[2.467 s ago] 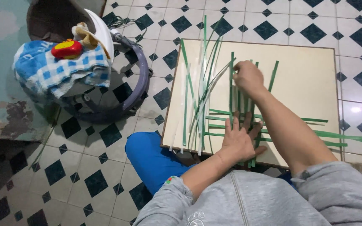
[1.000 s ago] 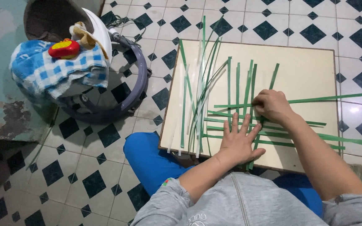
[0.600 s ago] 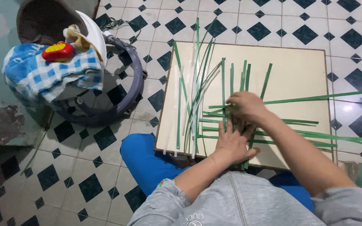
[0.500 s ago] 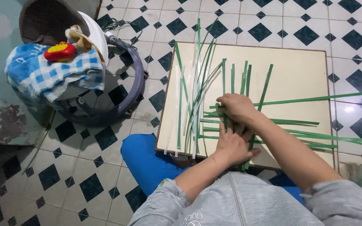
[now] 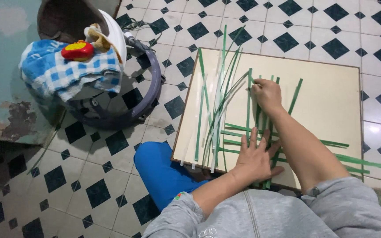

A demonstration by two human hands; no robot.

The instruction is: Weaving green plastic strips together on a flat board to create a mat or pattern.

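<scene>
Left hand (image 5: 254, 158) found flat, fingers spread, pressing down on the crossed green strips (image 5: 252, 132) near the front edge of the cream worktop (image 5: 331, 88). Right hand (image 5: 267, 93) found further up the worktop, grip pressed together around the upper ends of the upright green strips; exact pinch not discernible. Strips laid partly interlaced: several running away from the person, several lying crosswise beneath the left palm and extending past the right forearm. Loose bundle of green and pale strips (image 5: 217, 101) noted just to the left, fanned along the worktop's left side. Worktop resting on black-and-white tiled floor (image 5: 111, 141). Blue checked cloth (image 5: 67, 70) with red toy (image 5: 78, 50) noted well apart, at upper left.
</scene>
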